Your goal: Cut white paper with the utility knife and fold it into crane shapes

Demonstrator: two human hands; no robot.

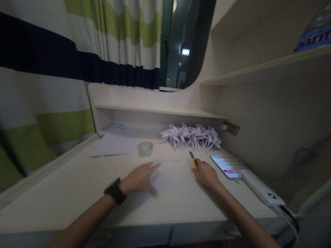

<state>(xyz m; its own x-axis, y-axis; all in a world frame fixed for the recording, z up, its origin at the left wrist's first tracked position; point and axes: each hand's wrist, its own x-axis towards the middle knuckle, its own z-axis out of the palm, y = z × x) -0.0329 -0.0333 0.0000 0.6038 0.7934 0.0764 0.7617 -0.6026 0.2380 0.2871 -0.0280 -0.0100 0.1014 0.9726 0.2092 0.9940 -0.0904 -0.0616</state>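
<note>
My right hand (207,173) is closed round a yellow utility knife (194,162), its dark blade pointing away toward the back of the desk. My left hand (141,178), with a black watch on the wrist, is spread with thumb and fingers apart over the white desktop. Just beyond its fingertips lies a thin white paper strip or stick (167,161); whether they touch is unclear. A roll of clear tape (145,149) rests behind that hand. Farther back, several folded white paper flowers on stems (191,136) lie in a row.
White paper sheets (115,141) lie at the back left of the desk (77,193). On the right are a lit phone (222,165) and a long white device with a cable (262,187). A low shelf (160,109) runs along the back, and a striped curtain (59,89) hangs at left.
</note>
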